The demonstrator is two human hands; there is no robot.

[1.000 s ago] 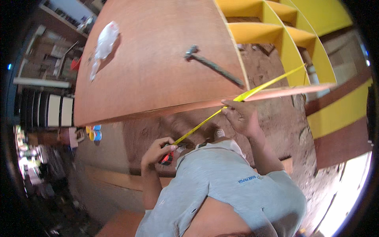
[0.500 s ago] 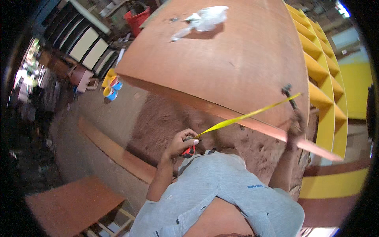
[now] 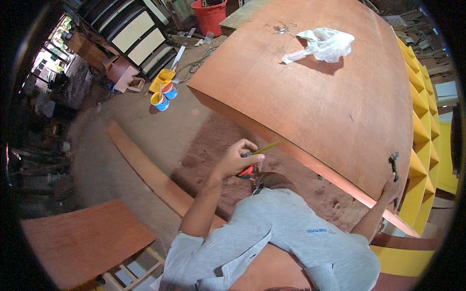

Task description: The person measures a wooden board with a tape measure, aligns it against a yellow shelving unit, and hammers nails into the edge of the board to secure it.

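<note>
Left hand [image 3: 242, 159] curls round a red-and-black tape measure [image 3: 248, 172], thumb and fingers gripping it, short bit of flat yellow blade [image 3: 267, 147] poking out; it's in the air near the front edge of a large, flat reddish-brown wooden panel [image 3: 301, 106]. Right hand [image 3: 390, 188] wraps a dark metal-headed hammer [image 3: 393, 160] by the panel's right end; can't tell from here if they touch. Crumpled white plastic bag [image 3: 330, 44] on panel, yellow compartmented shelving [image 3: 416, 166] beside it.

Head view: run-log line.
left hand: holds red-black tape measure; right hand: grips dark metal hammer; white plastic bag: on brown wooden panel
</note>
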